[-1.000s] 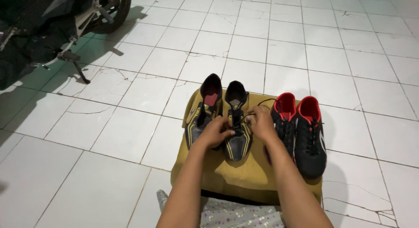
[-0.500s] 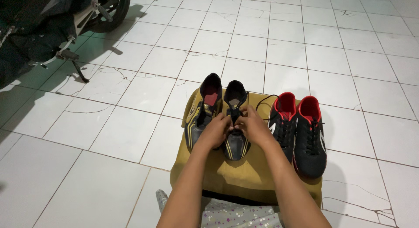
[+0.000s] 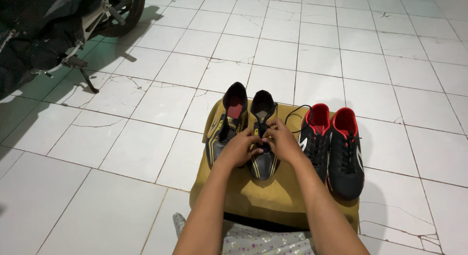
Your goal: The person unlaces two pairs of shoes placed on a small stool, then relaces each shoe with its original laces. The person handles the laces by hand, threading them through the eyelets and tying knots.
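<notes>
Two pairs of sports shoes stand on a mustard-yellow cloth (image 3: 273,196) spread on the tiled floor. The left pair is black with yellow stripes: one shoe (image 3: 225,122) stands free, and the other (image 3: 263,163) lies under both my hands. My left hand (image 3: 240,147) and my right hand (image 3: 282,141) meet over its tongue, each pinching its black lace (image 3: 292,112), which loops out to the right. A black pair with red lining (image 3: 341,147) stands just right of my right hand, laces tied.
A parked motorcycle (image 3: 53,26) with its kickstand down fills the upper left corner. White cracked floor tiles (image 3: 370,55) surround the cloth. A grey patterned fabric (image 3: 253,240) lies over my lap at the bottom edge.
My right hand has drawn in from the right toward my left hand, and both now meet over the shoe's tongue. The lace loop has shifted with it.
</notes>
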